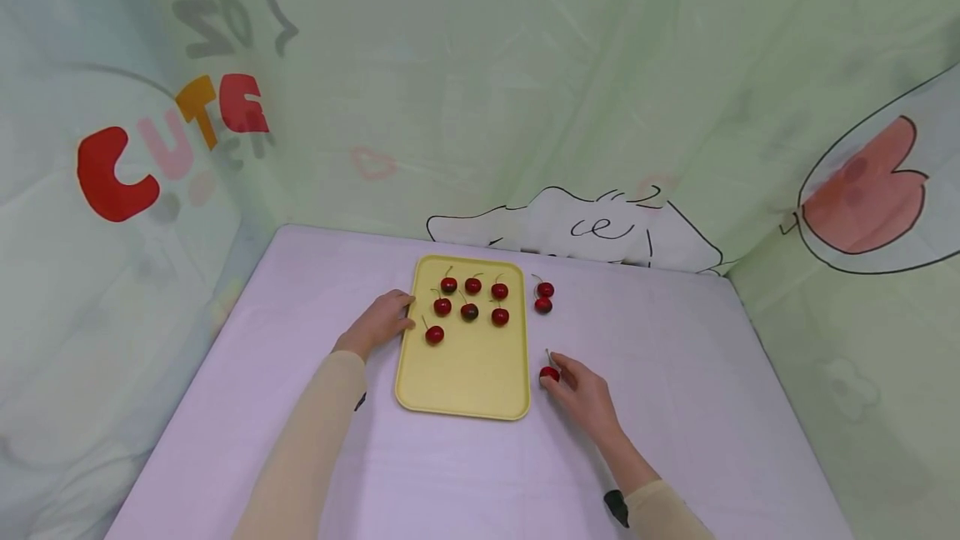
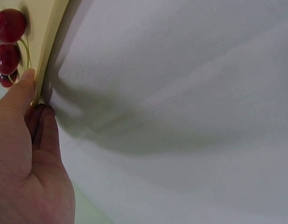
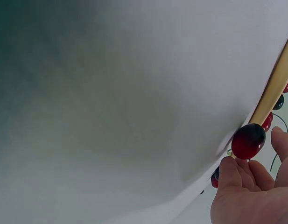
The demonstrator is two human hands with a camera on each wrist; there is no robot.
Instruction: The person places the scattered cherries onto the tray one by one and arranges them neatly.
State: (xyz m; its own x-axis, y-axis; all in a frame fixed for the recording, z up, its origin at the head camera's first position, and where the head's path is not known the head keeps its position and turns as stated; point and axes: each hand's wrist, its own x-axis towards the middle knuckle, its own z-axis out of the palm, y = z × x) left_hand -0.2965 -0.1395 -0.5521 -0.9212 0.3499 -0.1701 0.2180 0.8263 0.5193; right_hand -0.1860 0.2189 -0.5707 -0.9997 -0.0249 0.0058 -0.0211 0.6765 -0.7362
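My left hand (image 1: 378, 321) holds the left rim of a yellow tray (image 1: 465, 386). In the left wrist view, the thumb of the left hand (image 2: 29, 154) is over the rim and the fingers are against its outer side. Several red cherries with stems, one cherry (image 1: 434, 335) nearest the front, lie in the tray's far half. Right of the tray, my right hand (image 1: 585, 394) has its thumb and fingers around a single cherry (image 1: 549, 374). The right wrist view shows a gap between the thumb and this dark-topped cherry (image 3: 249, 141), with the fingertips just below it.
Two more cherries, the farther cherry (image 1: 546, 290) and the nearer cherry (image 1: 543, 305), lie close together beyond the right hand, beside the tray. A pale lilac cloth (image 1: 660, 340) covers the table. Printed curtains (image 1: 525, 90) hang behind and at both sides.
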